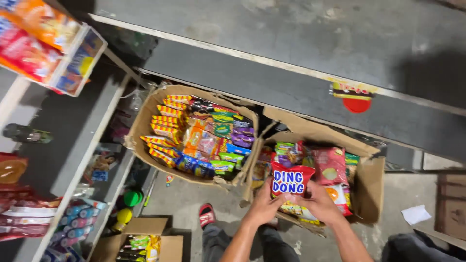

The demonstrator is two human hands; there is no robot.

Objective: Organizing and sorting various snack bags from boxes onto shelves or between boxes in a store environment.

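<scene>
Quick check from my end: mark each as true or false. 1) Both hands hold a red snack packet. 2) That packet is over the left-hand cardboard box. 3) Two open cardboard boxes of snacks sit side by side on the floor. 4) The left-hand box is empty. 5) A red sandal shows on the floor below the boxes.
1) True: the left hand and right hand both grip the red snack packet.
2) False: it is over the right-hand box.
3) True.
4) False: the left-hand box is packed with colourful snack packets.
5) True: the red sandal lies by the person's leg.
</scene>
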